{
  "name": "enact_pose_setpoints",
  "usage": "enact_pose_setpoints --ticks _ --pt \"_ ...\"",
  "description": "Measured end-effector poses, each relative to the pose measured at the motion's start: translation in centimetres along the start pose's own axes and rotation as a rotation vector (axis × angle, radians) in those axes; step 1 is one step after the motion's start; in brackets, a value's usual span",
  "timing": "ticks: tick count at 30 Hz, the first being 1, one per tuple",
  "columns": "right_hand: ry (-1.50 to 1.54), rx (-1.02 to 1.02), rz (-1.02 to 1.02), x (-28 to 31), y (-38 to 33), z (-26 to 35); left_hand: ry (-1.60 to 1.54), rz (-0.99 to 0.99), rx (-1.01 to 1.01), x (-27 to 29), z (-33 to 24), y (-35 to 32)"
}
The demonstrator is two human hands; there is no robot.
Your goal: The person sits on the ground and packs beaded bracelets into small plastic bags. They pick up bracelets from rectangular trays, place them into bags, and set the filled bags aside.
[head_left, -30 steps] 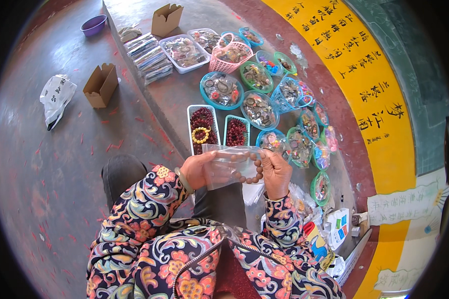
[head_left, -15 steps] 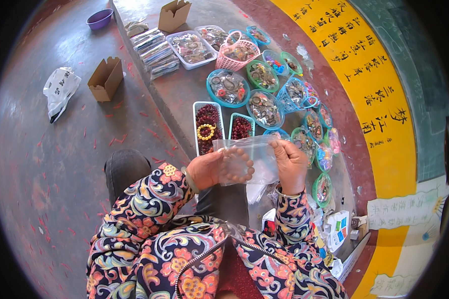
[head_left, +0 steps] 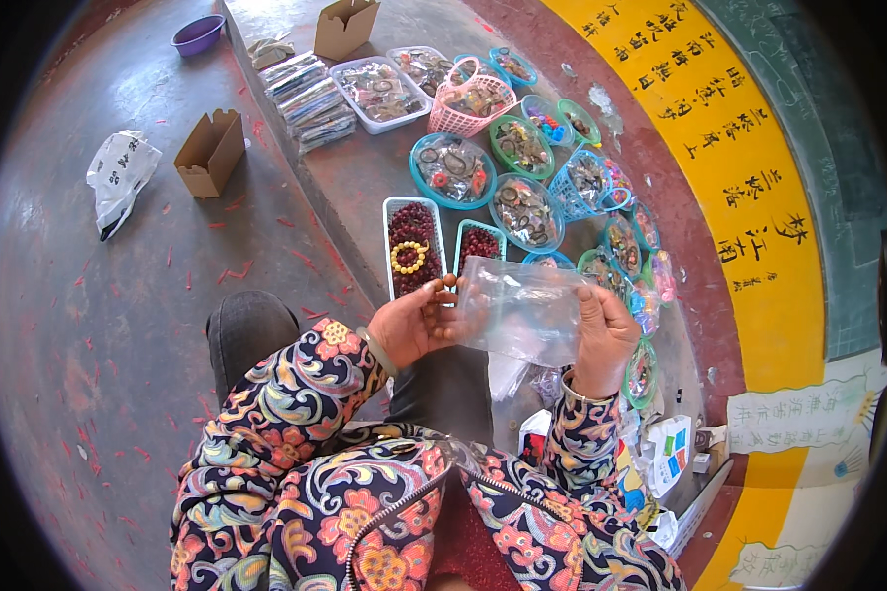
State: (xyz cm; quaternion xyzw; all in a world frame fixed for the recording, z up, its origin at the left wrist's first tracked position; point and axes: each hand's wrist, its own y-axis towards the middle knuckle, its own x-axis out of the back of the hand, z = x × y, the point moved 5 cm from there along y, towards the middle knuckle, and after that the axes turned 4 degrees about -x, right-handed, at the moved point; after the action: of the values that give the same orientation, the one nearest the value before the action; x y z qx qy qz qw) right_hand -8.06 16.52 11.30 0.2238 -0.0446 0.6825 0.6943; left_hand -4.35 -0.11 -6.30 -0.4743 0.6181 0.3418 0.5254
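A clear plastic bag [head_left: 527, 313] is stretched out above my lap. My right hand [head_left: 604, 340], closed in a pinch, grips its right end. At the bag's left end is my left hand [head_left: 412, 323], its fingers curled round a brown bead bracelet [head_left: 449, 283]. Only a few beads show beyond the fingertips; the rest is covered by the fingers or blurred behind the plastic. Just beyond the hands, a white basket [head_left: 389, 231] holds dark red beads with a yellow bead bracelet [head_left: 408, 258] on top. A smaller basket [head_left: 504, 239] of dark red beads stands beside it.
Several round baskets, such as a blue one [head_left: 417, 184], and a pink handled basket [head_left: 445, 121] fill the ledge ahead. Stacked flat packets [head_left: 310, 103] lie farther left. An open cardboard box [head_left: 207, 158], a white bag [head_left: 123, 177] and a purple basin [head_left: 197, 36] are on the lower floor.
The bracelet, earlier seen whole through the plastic, is now bunched at my left fingertips. My right hand has moved right and slightly down, spreading the bag out flat.
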Motion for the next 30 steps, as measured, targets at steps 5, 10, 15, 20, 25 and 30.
enact_pose_setpoints --ticks 5,10,15,20,25,30 --pt "0.084 -0.061 -0.128 2.4 -0.3 -1.9 0.073 0.044 -0.044 -1.0 -0.5 -0.3" --pt "0.219 -0.095 -0.236 5.2 -0.7 -3.6 0.027 0.132 -0.033 -1.9 -0.6 -0.5" --pt "0.187 -0.081 -0.285 5.9 -0.8 -3.9 -0.008 0.297 0.030 -2.1 -0.3 -0.8" --pt "0.144 -0.095 -0.291 6.3 -0.8 -5.1 0.147 0.337 -0.016 -3.0 -0.4 -1.3" --pt "0.133 -0.106 -0.296 6.9 -0.6 -5.7 0.344 0.320 -0.068 -3.6 -0.8 -1.6" --pt "0.120 -0.129 -0.280 6.6 -0.6 -6.0 0.461 0.214 -0.056 -1.7 -0.6 -0.9"
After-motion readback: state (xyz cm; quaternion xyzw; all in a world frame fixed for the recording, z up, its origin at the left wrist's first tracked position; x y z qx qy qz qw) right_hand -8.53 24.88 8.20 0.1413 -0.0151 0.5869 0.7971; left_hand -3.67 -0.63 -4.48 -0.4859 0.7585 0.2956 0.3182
